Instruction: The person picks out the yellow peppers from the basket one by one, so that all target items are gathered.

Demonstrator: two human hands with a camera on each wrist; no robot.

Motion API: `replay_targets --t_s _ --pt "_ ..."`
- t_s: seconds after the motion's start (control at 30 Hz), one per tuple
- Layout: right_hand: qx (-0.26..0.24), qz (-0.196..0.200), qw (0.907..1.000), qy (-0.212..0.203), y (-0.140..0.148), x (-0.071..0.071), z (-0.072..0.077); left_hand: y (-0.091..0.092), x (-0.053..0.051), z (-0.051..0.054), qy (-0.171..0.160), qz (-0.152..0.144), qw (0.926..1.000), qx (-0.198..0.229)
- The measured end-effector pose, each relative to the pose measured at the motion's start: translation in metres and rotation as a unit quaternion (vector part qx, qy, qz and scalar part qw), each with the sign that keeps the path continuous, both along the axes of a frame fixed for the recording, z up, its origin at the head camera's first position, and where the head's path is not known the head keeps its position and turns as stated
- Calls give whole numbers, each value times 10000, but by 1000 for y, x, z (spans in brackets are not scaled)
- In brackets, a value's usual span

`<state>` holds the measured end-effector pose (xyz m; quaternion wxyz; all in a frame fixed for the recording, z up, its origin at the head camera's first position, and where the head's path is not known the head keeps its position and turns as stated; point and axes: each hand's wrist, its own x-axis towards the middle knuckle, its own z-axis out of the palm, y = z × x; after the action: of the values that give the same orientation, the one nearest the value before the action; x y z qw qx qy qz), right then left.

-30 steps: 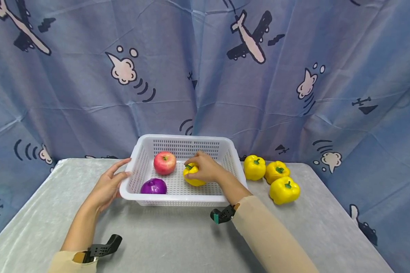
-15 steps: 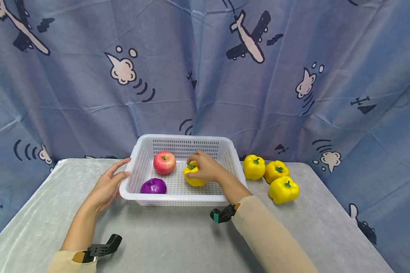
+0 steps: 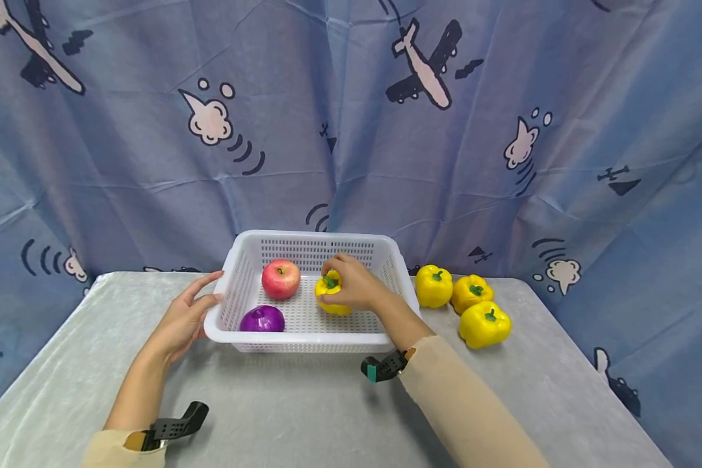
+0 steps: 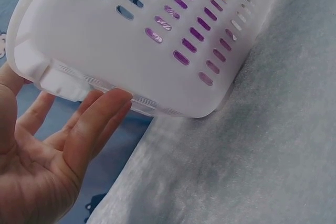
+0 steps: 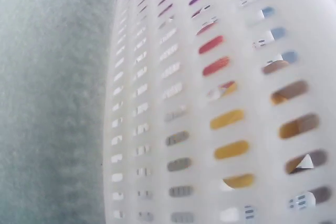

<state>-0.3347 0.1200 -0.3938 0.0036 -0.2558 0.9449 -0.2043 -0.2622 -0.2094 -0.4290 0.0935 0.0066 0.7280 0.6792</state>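
Note:
In the head view, my right hand (image 3: 355, 284) grips a yellow bell pepper (image 3: 335, 307) inside the white perforated basket (image 3: 316, 338), thumb in front and fingers behind. The pepper's green stem faces up. My left hand (image 3: 182, 323) touches the basket's left end, and the left wrist view shows its fairly straight fingers (image 4: 94, 124) against the end wall. To the left of the pepper lie a red apple (image 3: 281, 279) at the back and a purple onion (image 3: 262, 319) in front. In the right wrist view the basket wall (image 5: 157, 129) hides the right hand's grip.
On the grey-covered table (image 3: 281, 409), right of the basket, sit three more yellow bell peppers: one at the back (image 3: 434, 286), one in the middle (image 3: 471, 294) and one in front (image 3: 484, 324). A blue curtain (image 3: 304, 130) with airplane prints hangs behind.
The pepper in my right hand has turned and shifted up slightly, so its stem shows more. My right hand has moved a little with it. The left hand and basket look unmoved.

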Motion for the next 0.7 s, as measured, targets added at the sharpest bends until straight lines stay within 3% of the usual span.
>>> replay_targets --t_s 0.37,0.7 --pt "-704 -48 9970 320 6 11 21 -1 3 0 -34 76 9999 -62" --pt "-1393 -159 9885 567 23 38 46 -1 2 0 4 54 10000 -81"
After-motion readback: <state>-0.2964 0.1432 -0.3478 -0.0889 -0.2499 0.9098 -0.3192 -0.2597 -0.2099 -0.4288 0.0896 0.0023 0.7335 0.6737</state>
